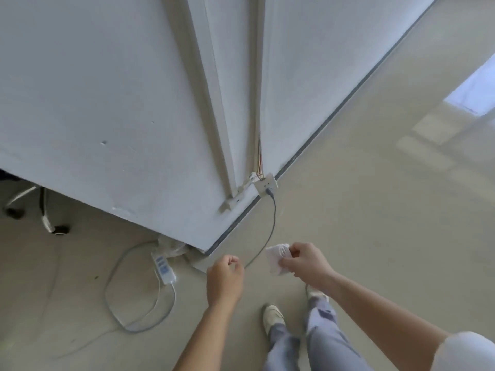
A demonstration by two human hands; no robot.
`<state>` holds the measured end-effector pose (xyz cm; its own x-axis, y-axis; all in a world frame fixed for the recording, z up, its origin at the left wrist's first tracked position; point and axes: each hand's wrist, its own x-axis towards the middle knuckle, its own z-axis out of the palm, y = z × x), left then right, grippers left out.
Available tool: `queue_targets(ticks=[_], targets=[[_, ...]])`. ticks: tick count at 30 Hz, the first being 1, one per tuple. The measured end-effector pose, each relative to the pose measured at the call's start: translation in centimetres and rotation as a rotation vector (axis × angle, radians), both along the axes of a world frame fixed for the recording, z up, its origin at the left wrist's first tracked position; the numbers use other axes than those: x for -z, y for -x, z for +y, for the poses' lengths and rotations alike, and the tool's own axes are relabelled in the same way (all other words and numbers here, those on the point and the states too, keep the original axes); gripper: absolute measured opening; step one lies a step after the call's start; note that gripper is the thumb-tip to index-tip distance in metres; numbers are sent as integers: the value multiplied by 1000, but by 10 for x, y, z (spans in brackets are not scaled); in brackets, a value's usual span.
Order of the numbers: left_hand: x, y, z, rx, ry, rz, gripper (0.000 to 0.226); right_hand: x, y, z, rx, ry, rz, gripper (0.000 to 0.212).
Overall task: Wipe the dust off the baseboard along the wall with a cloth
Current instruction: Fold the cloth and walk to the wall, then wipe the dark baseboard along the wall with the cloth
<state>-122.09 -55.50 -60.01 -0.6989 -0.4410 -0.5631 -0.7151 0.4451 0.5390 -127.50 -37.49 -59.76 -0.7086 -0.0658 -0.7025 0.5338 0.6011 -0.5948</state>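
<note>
A white wall corner stands in front of me, with a thin dark baseboard [334, 116] running along its foot from the corner up to the right. My right hand [305, 259] pinches a small folded white cloth [276, 259] above the floor, just right of the corner. My left hand [225, 279] hangs beside it with its fingers curled and holds nothing. Both hands are well above the baseboard and apart from it.
A wall socket [265, 184] sits low on the wall with a grey cable [272, 226] trailing across the floor. A white power strip [163, 267] and looped cord [115, 303] lie left of the corner. Chair casters [60, 228] show far left. My feet [273, 315] stand below.
</note>
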Motion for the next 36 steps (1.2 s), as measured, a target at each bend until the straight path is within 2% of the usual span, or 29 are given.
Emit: queue_targets(ticks=[2, 5, 9, 12, 16, 18, 21, 25, 31, 36], targets=[[44, 3, -13, 9, 68, 11, 21, 54, 14, -15, -24, 6, -33, 35], [107, 12, -33, 14, 134, 4, 24, 128, 31, -33, -63, 3, -68, 26], [232, 18, -50, -192, 134, -37, 27, 254, 46, -53, -151, 10, -131, 21], [317, 17, -54, -314, 104, -65, 38, 338, 54, -67, -208, 40, -190, 11], [405, 22, -76, -407, 148, -10, 53, 428, 77, -96, -391, 73, -230, 17], [437, 21, -90, -428, 190, 39, 55, 462, 87, -113, -490, 92, -245, 12], [470, 18, -104, -383, 267, 183, 52, 502, 96, -137, -574, 171, -295, 9], [488, 15, -106, -327, 214, 310, 46, 539, 89, -167, -489, 330, -404, 13], [473, 15, -122, -437, -75, 240, 46, 573, 59, -203, -203, 561, -676, 19], [472, 19, -116, -465, -126, 204, 51, 592, 39, -229, 47, 695, -766, 43]])
